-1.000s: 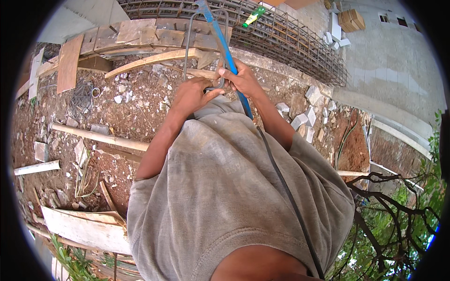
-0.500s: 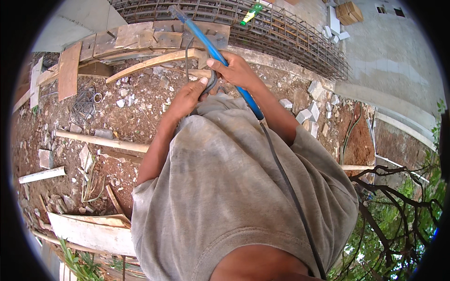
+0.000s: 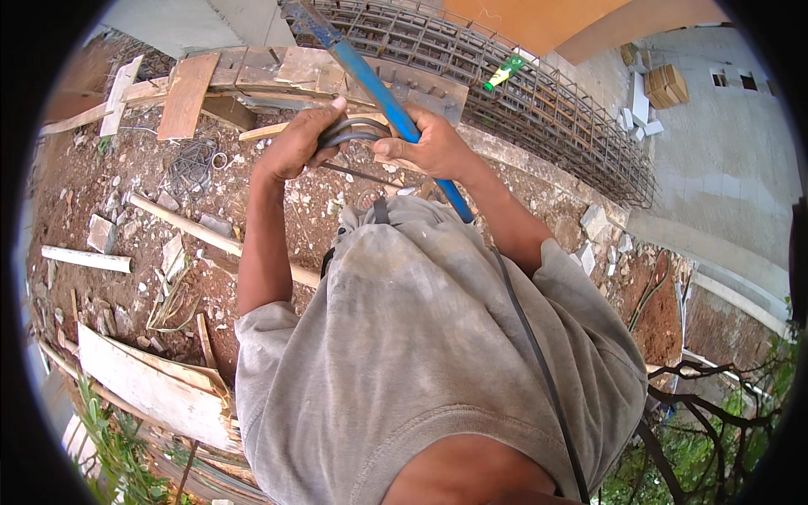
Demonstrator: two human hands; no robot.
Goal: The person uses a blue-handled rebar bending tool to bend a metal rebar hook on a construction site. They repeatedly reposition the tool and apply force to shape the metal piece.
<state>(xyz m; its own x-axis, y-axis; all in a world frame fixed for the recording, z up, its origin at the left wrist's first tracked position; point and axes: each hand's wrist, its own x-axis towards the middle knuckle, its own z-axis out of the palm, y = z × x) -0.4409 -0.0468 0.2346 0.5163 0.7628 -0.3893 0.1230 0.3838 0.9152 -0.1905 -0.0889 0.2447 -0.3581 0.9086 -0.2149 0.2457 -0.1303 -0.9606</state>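
Observation:
My right hand [image 3: 436, 150] is wrapped round a long blue pole [image 3: 370, 80], which slants from the upper left down toward my chest. Its far end is a worn, scuffed metal piece [image 3: 310, 23]; the very tip runs near the frame's edge. In my left hand [image 3: 296, 145], fingers curled, are loops of dark grey cable [image 3: 358, 126] that stretch across to my right hand. A thin black cable [image 3: 535, 345] trails from the pole's lower end over my shirt toward the shoulder.
Beyond my hands lie a long rebar cage [image 3: 555, 109] with a green bottle [image 3: 505, 73] on it and wooden formwork boards [image 3: 311, 71]. Rubble, a wooden pole [image 3: 185, 223], tangled wire [image 3: 195, 167] and a leaning panel [image 3: 143, 383] cover the ground leftward. Branches [image 3: 699, 396] stand lower right.
My left hand has moved left and up, away from my right hand, drawing the cable loops out between them. The view has shifted, so the surroundings sit further right.

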